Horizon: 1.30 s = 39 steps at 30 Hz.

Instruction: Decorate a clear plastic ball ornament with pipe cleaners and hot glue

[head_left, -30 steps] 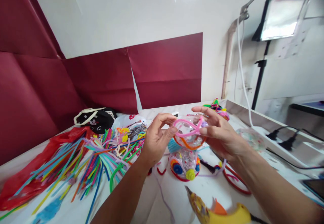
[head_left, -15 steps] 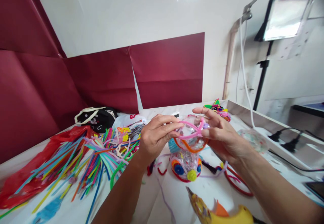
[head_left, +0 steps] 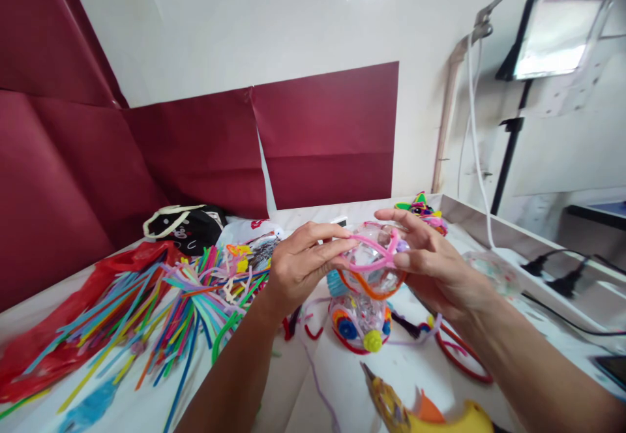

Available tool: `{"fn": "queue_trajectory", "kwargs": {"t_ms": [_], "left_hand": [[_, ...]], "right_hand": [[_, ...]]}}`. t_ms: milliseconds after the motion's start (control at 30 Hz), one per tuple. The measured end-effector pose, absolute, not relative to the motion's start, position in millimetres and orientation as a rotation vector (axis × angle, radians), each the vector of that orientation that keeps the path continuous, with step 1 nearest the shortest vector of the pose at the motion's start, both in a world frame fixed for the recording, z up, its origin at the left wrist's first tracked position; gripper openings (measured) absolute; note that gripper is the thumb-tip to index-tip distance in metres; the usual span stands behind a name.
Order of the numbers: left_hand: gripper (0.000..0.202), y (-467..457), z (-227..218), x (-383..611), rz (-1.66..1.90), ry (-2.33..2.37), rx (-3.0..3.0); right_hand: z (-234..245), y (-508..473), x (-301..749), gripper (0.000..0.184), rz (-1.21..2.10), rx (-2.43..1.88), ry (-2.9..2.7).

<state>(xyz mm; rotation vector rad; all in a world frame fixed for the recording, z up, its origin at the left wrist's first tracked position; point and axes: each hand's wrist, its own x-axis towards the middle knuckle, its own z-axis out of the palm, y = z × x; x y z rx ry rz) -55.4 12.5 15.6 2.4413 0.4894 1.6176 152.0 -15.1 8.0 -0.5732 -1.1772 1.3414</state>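
Observation:
Both hands hold a clear plastic ball (head_left: 372,270) above the table. An orange pipe cleaner rings its lower half and a pink pipe cleaner (head_left: 370,251) crosses its top. My left hand (head_left: 298,267) pinches the pink pipe cleaner against the ball's left side with thumb and fingers. My right hand (head_left: 430,263) cups the ball from the right, fingers pressed on the pink pipe cleaner. Right below stands a finished decorated ball (head_left: 359,325) with blue eyes and a yellow nose.
A big pile of coloured pipe cleaners (head_left: 161,309) lies on a red plastic bag (head_left: 53,335) at the left. A yellow glue gun (head_left: 420,410) lies at the front. A black bag (head_left: 183,227), a red hoop (head_left: 462,358), a power strip (head_left: 552,276) and a lamp stand (head_left: 508,146) are around.
My left fingers have closed further over the pink pipe cleaner on the ball's left side. The ball has stayed in nearly the same place between both hands.

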Motion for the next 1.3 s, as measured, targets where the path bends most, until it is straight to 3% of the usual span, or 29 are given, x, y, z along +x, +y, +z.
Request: {"fn": "queue_trajectory", "kwargs": {"t_ms": [400, 1300], "left_hand": [[0.043, 13, 7, -50, 1.688, 0.475, 2.427], [0.026, 17, 0, -36, 1.704, 0.520, 2.319]], "right_hand": [[9, -17, 155, 0.055, 1.339, -0.552, -1.181], [12, -16, 154, 0.062, 1.366, -0.584, -1.078]]}}
